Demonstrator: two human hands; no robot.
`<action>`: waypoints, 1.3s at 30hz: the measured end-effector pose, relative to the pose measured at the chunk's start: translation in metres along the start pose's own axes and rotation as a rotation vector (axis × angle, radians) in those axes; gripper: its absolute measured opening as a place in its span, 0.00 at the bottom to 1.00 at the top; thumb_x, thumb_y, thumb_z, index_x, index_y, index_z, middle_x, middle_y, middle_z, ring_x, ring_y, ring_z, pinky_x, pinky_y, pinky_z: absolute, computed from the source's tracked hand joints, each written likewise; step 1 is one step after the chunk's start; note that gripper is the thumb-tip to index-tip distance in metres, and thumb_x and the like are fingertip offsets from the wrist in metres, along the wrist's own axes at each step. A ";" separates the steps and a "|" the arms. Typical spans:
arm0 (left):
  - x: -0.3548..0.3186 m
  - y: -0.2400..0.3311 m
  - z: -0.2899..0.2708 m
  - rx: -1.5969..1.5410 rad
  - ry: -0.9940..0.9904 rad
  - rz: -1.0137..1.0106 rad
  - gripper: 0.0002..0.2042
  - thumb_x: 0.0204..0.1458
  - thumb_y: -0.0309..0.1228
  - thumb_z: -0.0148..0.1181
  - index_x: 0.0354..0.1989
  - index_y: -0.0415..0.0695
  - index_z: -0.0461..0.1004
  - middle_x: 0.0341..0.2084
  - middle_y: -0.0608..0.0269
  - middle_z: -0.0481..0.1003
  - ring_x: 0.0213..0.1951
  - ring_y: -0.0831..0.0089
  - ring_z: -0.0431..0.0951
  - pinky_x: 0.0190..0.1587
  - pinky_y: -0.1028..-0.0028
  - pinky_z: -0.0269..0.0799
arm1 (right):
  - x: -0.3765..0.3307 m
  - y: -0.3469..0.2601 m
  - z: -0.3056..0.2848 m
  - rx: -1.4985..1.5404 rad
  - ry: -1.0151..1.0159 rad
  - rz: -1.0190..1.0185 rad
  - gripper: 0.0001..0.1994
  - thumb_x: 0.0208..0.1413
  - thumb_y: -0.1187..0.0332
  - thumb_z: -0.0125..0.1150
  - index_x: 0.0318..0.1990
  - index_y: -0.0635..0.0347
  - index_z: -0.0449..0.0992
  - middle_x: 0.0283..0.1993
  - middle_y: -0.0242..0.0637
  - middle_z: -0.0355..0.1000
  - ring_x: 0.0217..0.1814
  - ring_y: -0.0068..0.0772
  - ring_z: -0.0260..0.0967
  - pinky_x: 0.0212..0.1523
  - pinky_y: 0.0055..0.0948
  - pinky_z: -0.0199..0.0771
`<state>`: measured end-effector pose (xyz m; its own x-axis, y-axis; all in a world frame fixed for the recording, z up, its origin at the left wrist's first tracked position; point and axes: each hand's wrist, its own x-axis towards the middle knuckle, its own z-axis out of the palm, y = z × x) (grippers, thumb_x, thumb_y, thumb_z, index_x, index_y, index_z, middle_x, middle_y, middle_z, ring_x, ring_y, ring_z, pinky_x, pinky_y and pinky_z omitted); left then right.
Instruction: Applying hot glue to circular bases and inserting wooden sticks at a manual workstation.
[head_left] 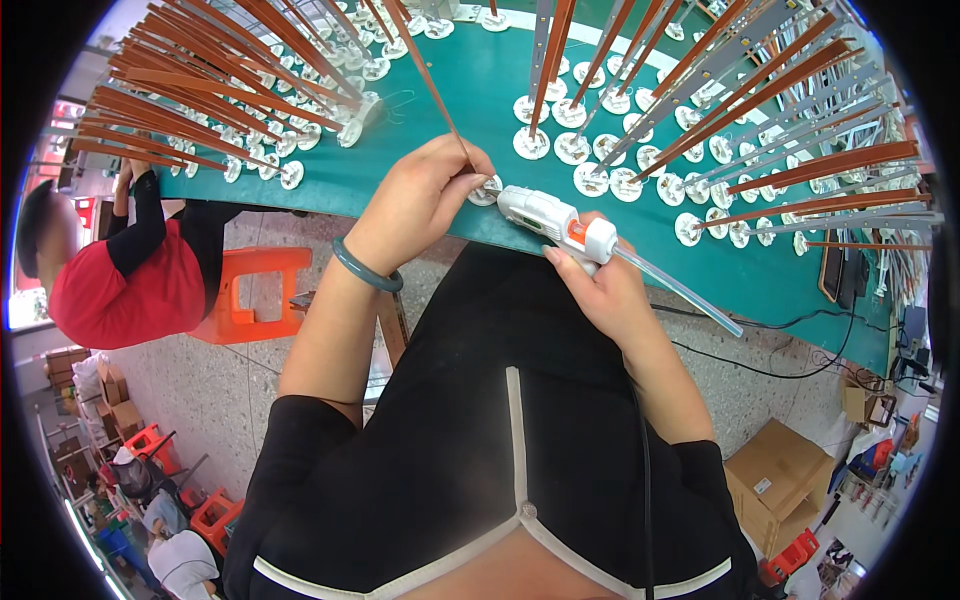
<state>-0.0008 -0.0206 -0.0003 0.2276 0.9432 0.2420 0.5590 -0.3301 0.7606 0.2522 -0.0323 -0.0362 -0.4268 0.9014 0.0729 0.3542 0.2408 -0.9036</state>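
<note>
Dozens of thin brown sticks on white round bases [573, 148] crowd the green worktop [470, 90], fanning out beyond and to both sides of the hands, and straight away you see how packed it is up there. Left of the left hand, past the worktop's edge, a person in a red top [120, 280] sits beside an orange plastic stool [255, 290]. Down to the right of the right hand, a brown cardboard box [780, 470] sits on the speckled floor.

Now to the action at the near edge of the worktop. Right hand [600, 285] is wrapped tight around the grip of a white glue gun [550, 215] with an orange trigger, a clear glue stick [680, 290] jutting out the back toward the right. The gun's nozzle points left, right up against a white round base [487, 192]. Left hand [425, 195], green bangle [365, 268] on the wrist, is pinched shut on that base's brown stick [430, 85], thumb and fingertips pressing at its lower end. The stick leans up and away to the left from the fingers. Hands sit just beside each other, meeting at that one base.
</note>
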 end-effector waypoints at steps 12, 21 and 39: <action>0.006 0.013 0.018 -0.061 0.190 0.032 0.05 0.57 0.21 0.61 0.40 0.35 0.79 0.34 0.58 0.79 0.35 0.72 0.81 0.39 0.75 0.76 | -0.040 0.057 -0.040 1.030 0.133 -0.063 0.28 0.58 0.54 0.64 0.57 0.68 0.69 0.45 0.47 0.74 0.33 0.33 0.74 0.34 0.27 0.75; 0.048 0.017 0.060 0.126 0.181 0.165 0.06 0.53 0.25 0.64 0.38 0.37 0.80 0.33 0.55 0.79 0.32 0.63 0.80 0.35 0.71 0.75 | -0.039 0.064 -0.051 1.069 0.189 -0.146 0.19 0.63 0.56 0.59 0.52 0.61 0.71 0.45 0.44 0.74 0.32 0.31 0.71 0.33 0.27 0.67; 0.043 0.012 0.066 -0.007 0.182 0.081 0.08 0.52 0.25 0.67 0.38 0.35 0.78 0.33 0.58 0.78 0.29 0.71 0.80 0.33 0.74 0.76 | -0.040 0.063 -0.050 1.033 0.193 -0.101 0.21 0.60 0.55 0.62 0.52 0.63 0.72 0.44 0.44 0.74 0.30 0.31 0.70 0.31 0.27 0.66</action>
<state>0.0684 0.0138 -0.0201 0.1238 0.9050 0.4070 0.5390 -0.4057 0.7382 0.3335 -0.0349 -0.0747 -0.2435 0.9580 0.1514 -0.5950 -0.0242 -0.8034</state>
